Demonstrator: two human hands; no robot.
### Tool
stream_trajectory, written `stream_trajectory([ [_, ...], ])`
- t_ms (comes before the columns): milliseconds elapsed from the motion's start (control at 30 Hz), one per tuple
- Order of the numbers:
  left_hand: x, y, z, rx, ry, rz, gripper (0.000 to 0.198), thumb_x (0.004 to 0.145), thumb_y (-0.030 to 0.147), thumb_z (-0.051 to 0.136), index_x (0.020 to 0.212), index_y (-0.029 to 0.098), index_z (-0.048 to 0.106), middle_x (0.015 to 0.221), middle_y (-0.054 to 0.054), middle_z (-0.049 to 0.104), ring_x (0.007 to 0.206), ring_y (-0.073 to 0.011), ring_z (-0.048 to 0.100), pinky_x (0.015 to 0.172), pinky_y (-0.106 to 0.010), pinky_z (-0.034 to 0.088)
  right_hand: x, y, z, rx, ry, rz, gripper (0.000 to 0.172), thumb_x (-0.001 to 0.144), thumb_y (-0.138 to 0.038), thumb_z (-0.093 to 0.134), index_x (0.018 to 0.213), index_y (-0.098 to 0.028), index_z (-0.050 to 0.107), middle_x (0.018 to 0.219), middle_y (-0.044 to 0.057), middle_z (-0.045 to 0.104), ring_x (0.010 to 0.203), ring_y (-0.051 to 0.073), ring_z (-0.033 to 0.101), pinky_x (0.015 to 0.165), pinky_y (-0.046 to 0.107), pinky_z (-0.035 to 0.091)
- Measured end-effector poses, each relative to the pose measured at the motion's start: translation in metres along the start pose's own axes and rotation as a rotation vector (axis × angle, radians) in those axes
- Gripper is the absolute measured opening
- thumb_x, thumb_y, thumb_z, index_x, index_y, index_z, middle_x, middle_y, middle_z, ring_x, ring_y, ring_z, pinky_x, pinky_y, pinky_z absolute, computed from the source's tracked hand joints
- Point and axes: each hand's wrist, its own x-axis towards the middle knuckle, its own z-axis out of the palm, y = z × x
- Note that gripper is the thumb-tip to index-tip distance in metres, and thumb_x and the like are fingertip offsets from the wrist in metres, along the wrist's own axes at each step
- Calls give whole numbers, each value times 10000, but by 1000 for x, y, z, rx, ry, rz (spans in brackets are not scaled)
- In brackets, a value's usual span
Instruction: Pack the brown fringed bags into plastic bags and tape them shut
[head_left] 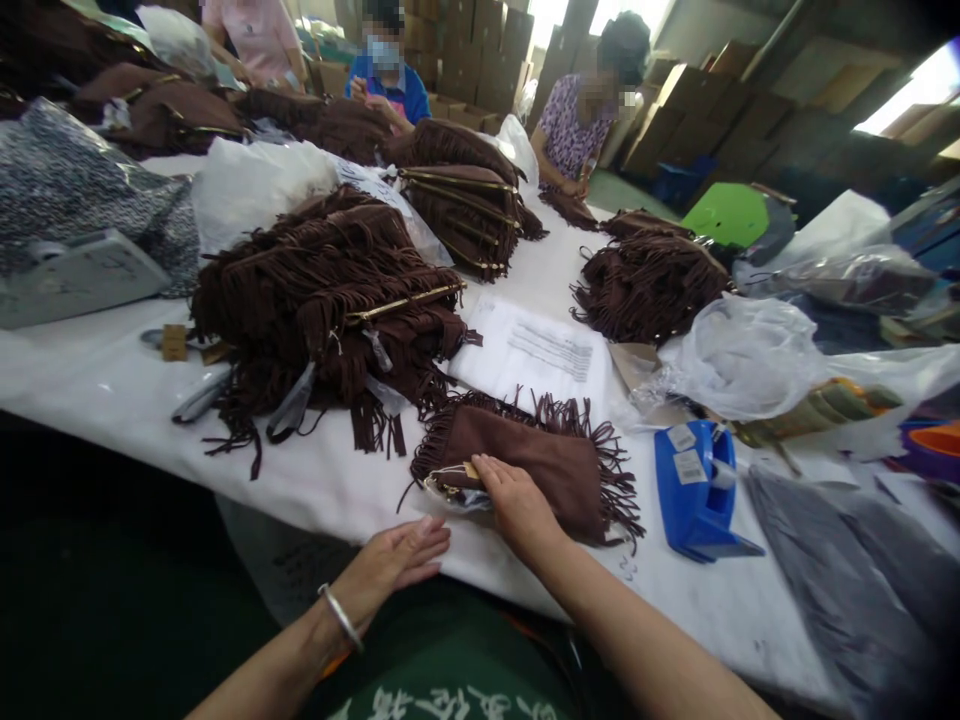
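Note:
A brown fringed purse (540, 455) lies flat on the white-covered table in front of me, strips of fringe spread along its far edge and right end. My right hand (517, 500) rests on its near left part, fingers laid over the surface beside a small tan tag (471, 470). Gold-coloured hardware (446, 482) and a bit of clear plastic show at that near edge. Close to the table's front edge, left of the purse, is my left hand (401, 560). Its fingers are stretched out, and nothing is in it.
A heap of fringed purses (322, 290) stands to the left, with another pile (649, 275) at right. A blue tape dispenser (694, 490) is right of the purse. Beyond lies a printed white sheet (540, 350). Clear plastic bags (750, 350) lie right. Co-workers (570, 130) are across the table.

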Motion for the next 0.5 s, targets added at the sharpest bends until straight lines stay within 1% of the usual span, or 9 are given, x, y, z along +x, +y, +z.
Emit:
stream_trajectory([
  [67, 14, -3, 15, -126, -126, 84, 595, 786, 564, 618, 1204, 144, 567, 1320, -158, 538, 1239, -265, 487, 1064, -425, 374, 4, 2, -15, 9, 9, 4, 577, 792, 39, 382, 1357, -70, 425, 1350, 154, 504, 1229, 226, 485, 1007, 384, 418],
  [100, 23, -2, 23, -186, -169, 150, 570, 817, 556, 583, 1222, 156, 557, 1338, -144, 524, 1260, -258, 463, 1086, -426, 340, 4, 1, -22, 5, 13, 11, 582, 785, 43, 387, 1354, -73, 430, 1346, 151, 509, 1221, 225, 495, 1001, 382, 425],
  [167, 42, 5, 37, -315, -207, 274, 552, 873, 563, 486, 1240, 154, 548, 1322, -136, 542, 1258, -259, 464, 1100, -442, 306, 2, -4, -32, -12, 16, 22, 604, 768, 53, 392, 1356, -77, 428, 1347, 145, 509, 1220, 226, 500, 997, 385, 435],
  [200, 51, 10, 42, -380, -207, 297, 579, 883, 584, 442, 1230, 135, 556, 1288, -146, 568, 1237, -272, 484, 1091, -456, 314, 0, -7, -34, -22, 17, 28, 618, 758, 59, 392, 1361, -75, 422, 1350, 144, 506, 1222, 227, 500, 994, 388, 440],
  [233, 59, 15, 45, -437, -208, 287, 624, 879, 613, 412, 1212, 110, 569, 1247, -159, 595, 1212, -291, 506, 1074, -472, 333, -3, -10, -35, -33, 16, 34, 633, 749, 65, 392, 1366, -74, 414, 1351, 144, 504, 1223, 228, 500, 991, 389, 446],
  [300, 72, 27, 46, -498, -233, 212, 720, 845, 678, 393, 1176, 70, 590, 1169, -180, 637, 1162, -323, 542, 1031, -492, 377, -8, -15, -33, -48, 9, 44, 654, 735, 69, 399, 1374, -69, 403, 1351, 149, 501, 1221, 232, 505, 983, 386, 458],
  [367, 78, 38, 39, -497, -267, 179, 775, 820, 716, 381, 1201, 69, 574, 1145, -179, 648, 1139, -332, 558, 1005, -504, 398, -14, -17, -26, -54, 8, 53, 661, 729, 66, 404, 1376, -75, 407, 1350, 147, 501, 1216, 235, 510, 980, 376, 465],
  [433, 81, 46, 29, -462, -238, 251, 778, 828, 720, 347, 1260, 98, 529, 1165, -165, 641, 1136, -318, 563, 999, -508, 401, -20, -16, -16, -56, 13, 52, 652, 737, 64, 401, 1372, -81, 418, 1348, 138, 504, 1218, 237, 507, 985, 373, 466],
  [500, 82, 53, 20, -347, -147, 352, 770, 851, 707, 295, 1307, 115, 479, 1182, -157, 634, 1138, -301, 565, 1002, -506, 402, -25, -16, -3, -63, 34, 40, 633, 752, 61, 393, 1369, -78, 423, 1354, 133, 499, 1234, 244, 490, 996, 385, 460],
])
